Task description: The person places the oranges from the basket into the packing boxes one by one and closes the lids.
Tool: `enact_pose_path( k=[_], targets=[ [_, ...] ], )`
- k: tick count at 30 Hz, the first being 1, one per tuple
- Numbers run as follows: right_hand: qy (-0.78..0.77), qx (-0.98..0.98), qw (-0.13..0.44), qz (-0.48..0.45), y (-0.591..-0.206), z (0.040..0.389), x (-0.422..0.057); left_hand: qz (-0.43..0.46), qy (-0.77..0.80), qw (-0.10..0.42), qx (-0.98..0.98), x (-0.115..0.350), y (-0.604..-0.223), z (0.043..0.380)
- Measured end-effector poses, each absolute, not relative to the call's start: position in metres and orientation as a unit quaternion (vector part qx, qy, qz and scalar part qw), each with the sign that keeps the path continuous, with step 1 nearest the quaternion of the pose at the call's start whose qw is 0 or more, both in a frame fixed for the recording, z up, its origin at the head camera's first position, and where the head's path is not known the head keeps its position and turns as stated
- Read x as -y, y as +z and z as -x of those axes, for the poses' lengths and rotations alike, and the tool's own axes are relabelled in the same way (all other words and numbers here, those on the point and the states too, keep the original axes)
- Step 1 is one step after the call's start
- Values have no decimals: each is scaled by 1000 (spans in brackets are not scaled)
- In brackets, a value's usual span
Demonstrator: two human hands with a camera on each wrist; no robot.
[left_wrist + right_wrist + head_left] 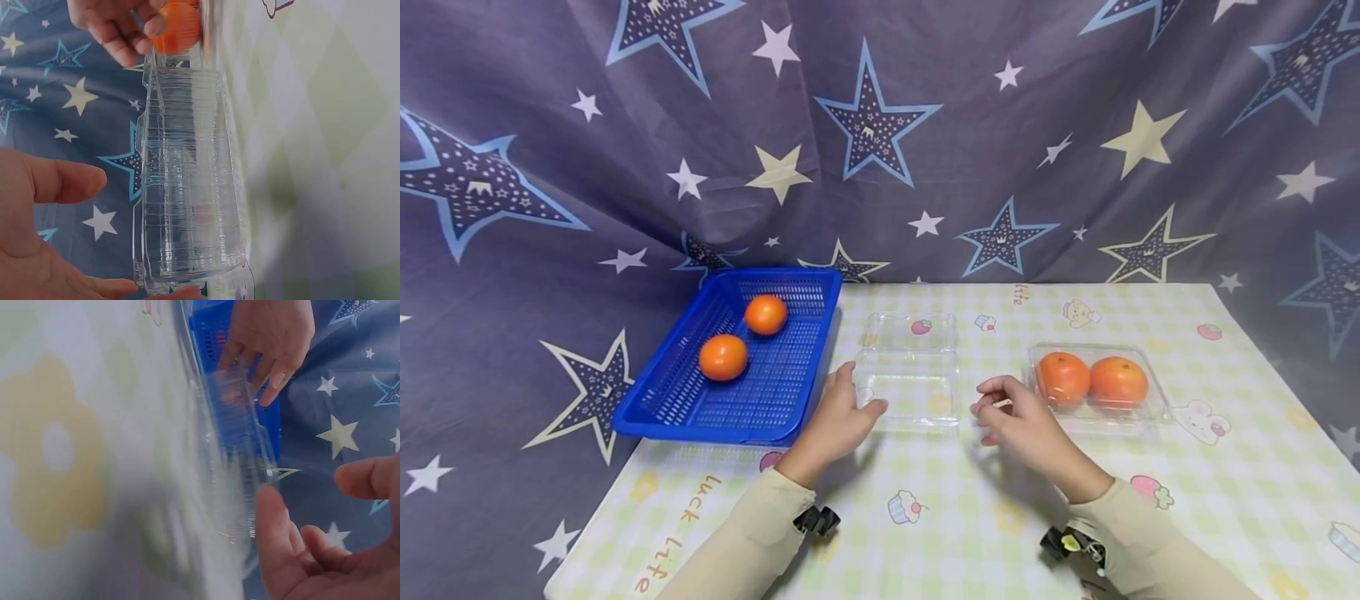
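Between the two hands lies a clear plastic clamshell box (910, 392), its lid (898, 332) folded back on the far side. It holds nothing. My left hand (842, 417) is at the box's left side, thumb spread from the fingers; in the left wrist view the fingertips (181, 292) reach the near end of the box (187, 175). Off the right side is my right hand (1026, 429), fingers loosely bent with nothing in them. The right wrist view has its index finger (272, 515) close to the rim of the box.
A blue plastic basket (700, 421) on the left holds two oranges (723, 357). To the right stands a second clear box (1157, 400), closed over two orange fruits (1118, 382). A checked cloth (955, 525) covers the table; a starry curtain (947, 225) hangs behind.
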State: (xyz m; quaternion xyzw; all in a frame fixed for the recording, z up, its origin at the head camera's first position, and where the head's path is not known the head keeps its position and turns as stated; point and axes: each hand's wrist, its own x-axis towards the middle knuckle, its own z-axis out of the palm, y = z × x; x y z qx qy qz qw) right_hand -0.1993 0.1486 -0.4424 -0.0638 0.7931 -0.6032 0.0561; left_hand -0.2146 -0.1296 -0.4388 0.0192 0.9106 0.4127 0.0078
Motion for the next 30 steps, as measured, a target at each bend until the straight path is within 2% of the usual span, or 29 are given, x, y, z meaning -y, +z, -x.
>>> enact_pose_path(
  k=[10, 30],
  targets=[
    [-670, -730, 135, 15, -467, 202, -140, -22, 431, 14, -902, 132, -446, 221],
    [-687, -712, 142, -1, -477, 209, -150, -42, 435, 49, -898, 114, -442, 219]
  ],
)
